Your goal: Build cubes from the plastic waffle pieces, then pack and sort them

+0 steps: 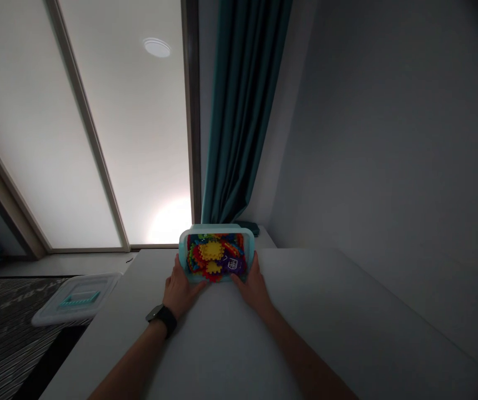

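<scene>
A pale teal plastic box is at the far part of the white table, its inside facing me. Colourful toy gears fill it, among them a large yellow gear, with red, orange, green and blue ones around. A purple piece with white print lies at the lower right inside. My left hand is closed around the box's left lower corner, thumb along the near edge. On the right lower corner my right hand grips likewise, its thumb over the near rim. The fingers behind the box are hidden.
The white table stretches beneath my arms, beside a grey wall. Left of it, lower down, is a translucent lid with a teal handle. A dark teal curtain and frosted sliding doors stand beyond.
</scene>
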A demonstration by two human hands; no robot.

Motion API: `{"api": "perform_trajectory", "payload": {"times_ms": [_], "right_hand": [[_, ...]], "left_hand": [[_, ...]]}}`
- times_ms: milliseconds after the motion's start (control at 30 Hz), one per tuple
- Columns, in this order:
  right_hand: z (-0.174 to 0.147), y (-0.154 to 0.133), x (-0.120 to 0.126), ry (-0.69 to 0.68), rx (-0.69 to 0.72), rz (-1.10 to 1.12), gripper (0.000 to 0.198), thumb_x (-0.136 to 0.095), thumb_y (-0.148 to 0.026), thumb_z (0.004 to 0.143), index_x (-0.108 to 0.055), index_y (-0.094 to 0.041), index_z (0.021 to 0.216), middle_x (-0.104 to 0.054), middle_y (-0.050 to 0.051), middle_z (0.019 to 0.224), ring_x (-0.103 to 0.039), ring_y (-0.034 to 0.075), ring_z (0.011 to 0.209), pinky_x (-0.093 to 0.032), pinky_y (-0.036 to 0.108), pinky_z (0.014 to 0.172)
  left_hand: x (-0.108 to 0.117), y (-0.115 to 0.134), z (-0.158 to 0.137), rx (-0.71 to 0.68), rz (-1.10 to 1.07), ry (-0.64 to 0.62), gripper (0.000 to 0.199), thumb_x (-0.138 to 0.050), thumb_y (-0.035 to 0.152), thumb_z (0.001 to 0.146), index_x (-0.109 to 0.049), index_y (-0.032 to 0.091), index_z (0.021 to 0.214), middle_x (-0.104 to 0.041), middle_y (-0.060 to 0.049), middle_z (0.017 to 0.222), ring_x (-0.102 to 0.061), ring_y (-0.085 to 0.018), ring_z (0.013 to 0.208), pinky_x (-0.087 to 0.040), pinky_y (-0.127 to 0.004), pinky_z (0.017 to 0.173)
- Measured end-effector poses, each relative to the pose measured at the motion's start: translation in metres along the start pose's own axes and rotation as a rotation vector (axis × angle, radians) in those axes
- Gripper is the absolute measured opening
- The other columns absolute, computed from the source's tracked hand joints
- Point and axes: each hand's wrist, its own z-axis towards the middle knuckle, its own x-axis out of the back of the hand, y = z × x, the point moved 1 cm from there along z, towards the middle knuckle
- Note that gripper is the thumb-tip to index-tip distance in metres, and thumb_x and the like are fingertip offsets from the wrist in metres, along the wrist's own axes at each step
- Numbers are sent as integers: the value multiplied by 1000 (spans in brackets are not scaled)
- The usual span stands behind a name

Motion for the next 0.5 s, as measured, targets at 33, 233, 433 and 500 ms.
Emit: {"api": "perform_trajectory", "payload": {"times_ms": [33,233,433,500], "right_hand": [[0,0,-1,-4,-3,-32,104,-62,-49,86,8,-18,157,-35,23,152,-44,40,136,-42,55,104],[1,5,-3,6,3,-138,108,-66,-44,82,7,-16,157,-48,22,143,-56,40,124,-46,55,98],[0,8,-4,9,52,-157,105,-64,-40,84,8,-18,157,-49,21,143,-55,40,125,-47,54,98],[-2,8,-4,14,72,-170,105,-64,-41,84,9,-19,157,-45,20,147,-51,39,130,-44,54,101]], "left_hand": [[-1,2,0,19,16,-5,113,-66,53,82,13,14,154,-34,-27,153,-39,-41,140,-36,-58,107],[2,5,-2,15,50,-62,116,-65,59,80,11,12,154,-34,-28,153,-40,-42,138,-36,-55,105],[4,4,-4,34,48,-68,115,-65,56,78,7,11,155,-43,-26,146,-45,-43,133,-38,-55,103],[4,0,-7,28,41,-89,112,-64,51,79,6,11,155,-45,-26,143,-45,-43,132,-39,-55,102]]}}
